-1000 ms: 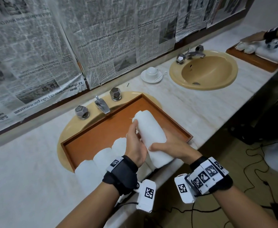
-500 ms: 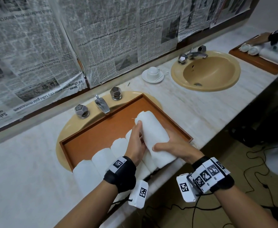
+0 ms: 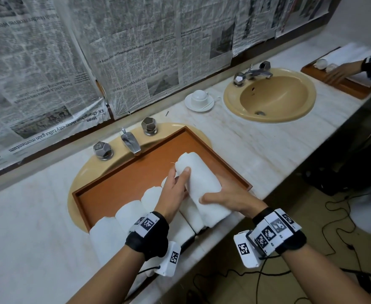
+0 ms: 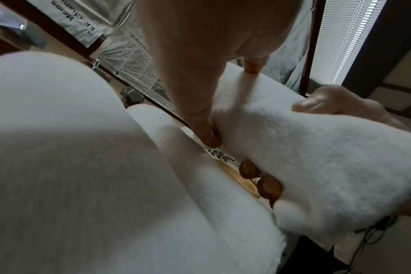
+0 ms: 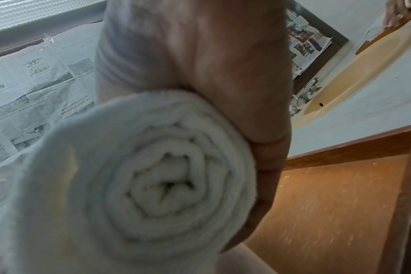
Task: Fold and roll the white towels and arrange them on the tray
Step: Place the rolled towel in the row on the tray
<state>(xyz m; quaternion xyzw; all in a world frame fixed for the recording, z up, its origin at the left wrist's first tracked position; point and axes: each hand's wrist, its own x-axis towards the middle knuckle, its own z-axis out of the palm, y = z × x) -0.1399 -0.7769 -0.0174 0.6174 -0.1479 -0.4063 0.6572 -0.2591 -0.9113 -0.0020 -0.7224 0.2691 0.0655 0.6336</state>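
Rolled towel: we are holding a rolled white towel [image 3: 198, 185] in both hands, its length running from 5 to 11 o'clock over the right half of the wooden tray [image 3: 118, 183]; in the right wrist view its spiral end [image 5: 153, 185] is facing the camera.
Left hand: our left hand [image 3: 175, 191] is grasping the towel's left side, thumb lying along the top and fingers [image 4: 207, 135] going down between this roll and the next one.
Right hand: our right hand [image 3: 228, 199] is wrapping the near end from the 3 o'clock side, thumb across the top, palm cupping the roll.
Tray: it is sitting across the near basin [image 3: 85, 172], just at 6 o'clock of the tap [image 3: 130, 143].
Finished rolls: a row of rolled towels [image 3: 127, 218] is lying side by side along the tray's 7 o'clock edge, touching one another.
Surroundings: at 1 o'clock we are seeing a white cup on a saucer [image 3: 199, 99], a second basin [image 3: 270, 97], and another person's hand [image 3: 342, 72] on a second tray [image 3: 342, 84]. Newspaper [image 3: 92, 51] is covering the wall.
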